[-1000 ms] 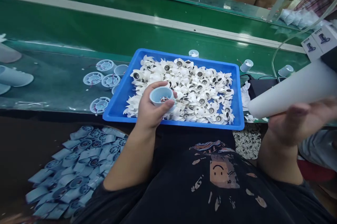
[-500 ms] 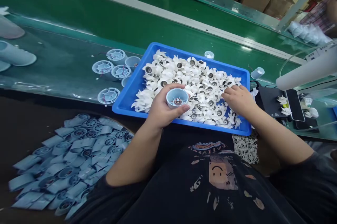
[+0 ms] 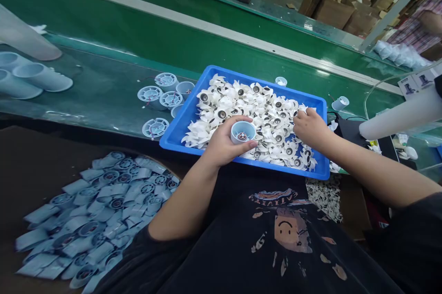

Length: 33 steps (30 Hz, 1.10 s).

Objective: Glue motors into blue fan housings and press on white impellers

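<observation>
Left hand (image 3: 226, 144) grips a pale-blue motor housing (image 3: 242, 132), no impeller fitted yet, right hand (image 3: 308, 127) pinching among white impellers (image 3: 262, 114) at three o'clock.

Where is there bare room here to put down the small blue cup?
Bare: the green belt behind the round housings, and the strip between them and the pale tubes. Crowded: the blue tray, full of white fan blades, and the heap of blue parts.

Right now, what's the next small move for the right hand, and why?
Probably pinch one white fan impeller and lift it toward the pale blue housing: the right hand rests on the pile in the blue tray, while the left hand holds the housing open end up.
</observation>
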Available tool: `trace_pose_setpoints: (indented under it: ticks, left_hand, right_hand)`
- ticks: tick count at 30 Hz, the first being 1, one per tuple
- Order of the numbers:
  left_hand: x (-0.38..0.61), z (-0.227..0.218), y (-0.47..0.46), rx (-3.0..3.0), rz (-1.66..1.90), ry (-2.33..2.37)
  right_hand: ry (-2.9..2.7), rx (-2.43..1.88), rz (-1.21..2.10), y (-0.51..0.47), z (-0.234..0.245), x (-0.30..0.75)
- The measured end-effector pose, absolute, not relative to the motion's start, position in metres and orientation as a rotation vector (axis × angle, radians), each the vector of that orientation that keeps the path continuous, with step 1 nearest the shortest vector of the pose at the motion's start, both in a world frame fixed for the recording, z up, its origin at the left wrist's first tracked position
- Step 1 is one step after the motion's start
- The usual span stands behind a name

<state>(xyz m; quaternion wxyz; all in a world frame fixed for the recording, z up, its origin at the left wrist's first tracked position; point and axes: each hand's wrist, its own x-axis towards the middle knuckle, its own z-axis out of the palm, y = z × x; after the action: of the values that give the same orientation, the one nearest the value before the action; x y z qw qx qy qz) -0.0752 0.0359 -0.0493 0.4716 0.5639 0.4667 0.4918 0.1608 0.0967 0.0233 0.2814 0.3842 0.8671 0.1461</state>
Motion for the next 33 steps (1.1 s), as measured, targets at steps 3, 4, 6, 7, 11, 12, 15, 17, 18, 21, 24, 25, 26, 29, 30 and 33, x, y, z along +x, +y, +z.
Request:
trace_pose_setpoints:
  ticks: [3,4,6,7,11,12,15,17,18,21,24,25,26,29,30,33]
  left_hand:
    - [-0.075,-0.051,0.036,1.382,1.195,1.161]
    - [-0.075,-0.051,0.036,1.381,1.195,1.171]
    - [-0.075,-0.054,0.037,1.364,1.223,1.178]
    - [-0.074,-0.055,0.038,1.343,1.257,1.17]
    - [-0.074,-0.062,0.041,1.278,1.479,1.03]
    - [-0.073,-0.063,0.041,1.277,1.527,0.995]
    - [-0.072,-0.059,0.037,1.331,1.553,1.038]
    - [-0.07,-0.052,0.029,1.493,1.453,1.146]
    - [-0.068,-0.047,0.024,1.618,1.385,1.175]
    - [-0.06,-0.033,0.01,1.964,1.223,1.138]
    - [-0.05,-0.024,0.002,2.115,1.16,1.107]
    - [-0.048,-0.024,0.001,2.147,1.15,1.112]
    - [-0.046,-0.024,0.001,2.181,1.142,1.112]
    - [-0.042,-0.025,0.0,2.285,1.139,1.12]
    - [-0.041,-0.025,0.0,2.315,1.14,1.13]
    - [-0.039,-0.025,-0.002,2.392,1.133,1.166]
  right_hand:
    - [2.292,1.017,0.382,0.1,0.025,0.157]
    - [2.283,1.028,0.377,0.101,0.024,0.155]
    - [2.273,1.061,0.354,0.101,0.023,0.153]
    - [2.275,1.082,0.338,0.102,0.022,0.153]
    - [2.323,1.225,0.235,0.106,0.019,0.159]
    - [2.346,1.277,0.197,0.108,0.02,0.162]
    - [2.447,1.467,0.043,0.109,0.028,0.171]
    - [2.552,1.567,-0.148,0.102,0.035,0.176]
    - [2.611,1.585,-0.29,0.097,0.037,0.177]
    - [2.748,1.505,-0.832,0.075,0.037,0.178]
    - [2.8,1.386,-1.28,0.055,0.028,0.175]
    - [2.809,1.362,-1.382,0.049,0.025,0.174]
    - [2.816,1.348,-1.472,0.044,0.023,0.173]
    - [2.958,1.315,-1.477,0.03,0.027,0.167]
    - [3.066,1.293,-1.335,0.025,0.03,0.165]
    - [3.314,1.179,-0.655,0.012,0.037,0.156]
